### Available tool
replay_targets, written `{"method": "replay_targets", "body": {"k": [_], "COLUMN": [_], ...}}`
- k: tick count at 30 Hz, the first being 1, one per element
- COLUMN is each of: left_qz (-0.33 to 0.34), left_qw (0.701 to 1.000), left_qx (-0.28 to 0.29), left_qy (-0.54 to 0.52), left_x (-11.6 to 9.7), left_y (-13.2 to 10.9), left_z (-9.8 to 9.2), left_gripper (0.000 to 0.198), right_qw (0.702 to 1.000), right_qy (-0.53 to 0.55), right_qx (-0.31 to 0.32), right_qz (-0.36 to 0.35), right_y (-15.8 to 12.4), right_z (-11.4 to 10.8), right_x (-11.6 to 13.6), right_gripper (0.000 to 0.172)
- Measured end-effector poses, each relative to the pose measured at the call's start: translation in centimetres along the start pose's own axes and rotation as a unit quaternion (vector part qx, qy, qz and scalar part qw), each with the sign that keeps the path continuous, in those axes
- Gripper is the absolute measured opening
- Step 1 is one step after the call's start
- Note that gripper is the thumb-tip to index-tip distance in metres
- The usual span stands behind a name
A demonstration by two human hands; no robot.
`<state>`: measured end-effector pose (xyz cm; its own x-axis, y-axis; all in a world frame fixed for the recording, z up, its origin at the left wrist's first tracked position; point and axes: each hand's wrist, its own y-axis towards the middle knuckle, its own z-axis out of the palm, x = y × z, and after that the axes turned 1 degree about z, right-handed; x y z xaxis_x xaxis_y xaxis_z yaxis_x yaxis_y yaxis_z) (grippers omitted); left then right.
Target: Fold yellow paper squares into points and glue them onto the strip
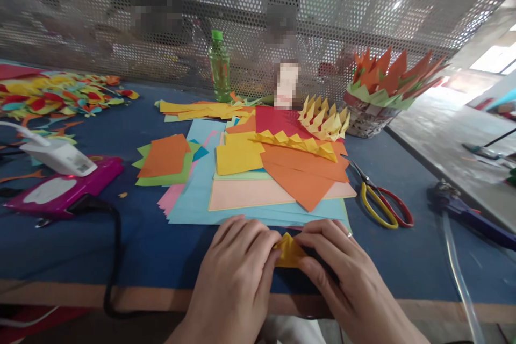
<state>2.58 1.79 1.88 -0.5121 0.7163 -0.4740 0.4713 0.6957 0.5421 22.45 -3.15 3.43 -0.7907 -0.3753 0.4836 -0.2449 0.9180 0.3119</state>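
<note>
Near the front edge of the blue table, a small piece of folded yellow paper (288,252) stands between my two hands, its top coming to a point. My left hand (244,258) pinches its left side between thumb and fingers. From the right, my right hand (336,260) grips the other side, thumb below and fingers above. Just beyond them lie stacked coloured sheets, with light blue paper (193,207) at the bottom and orange paper (302,172) on top. A strip of folded yellow points (298,145) rests across the pile.
Scissors (382,204) with yellow and red handles lie at right, beside a glue gun (475,215) with a clear stick. Behind stand a paper crown (324,118), a basket (366,115) and a green bottle (220,67). A magenta power strip (68,188) with a black cable sits left.
</note>
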Motion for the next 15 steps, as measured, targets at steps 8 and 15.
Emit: {"method": "replay_targets", "body": {"k": [8,15], "left_qz": [-0.002,0.020], "left_qw": [1.000,1.000], "left_qx": [0.014,0.019], "left_qy": [-0.014,-0.008], "left_x": [-0.07,-0.10], "left_y": [0.06,0.40], "left_z": [-0.01,-0.18], "left_gripper": [0.017,0.018], "right_qw": [0.999,0.997], "right_qy": [0.006,0.053], "right_qx": [0.030,0.046], "right_qz": [0.013,0.029], "right_y": [0.18,0.60], "right_z": [-0.08,-0.18], "right_x": [-0.44,-0.54], "right_gripper": [0.012,0.010]}}
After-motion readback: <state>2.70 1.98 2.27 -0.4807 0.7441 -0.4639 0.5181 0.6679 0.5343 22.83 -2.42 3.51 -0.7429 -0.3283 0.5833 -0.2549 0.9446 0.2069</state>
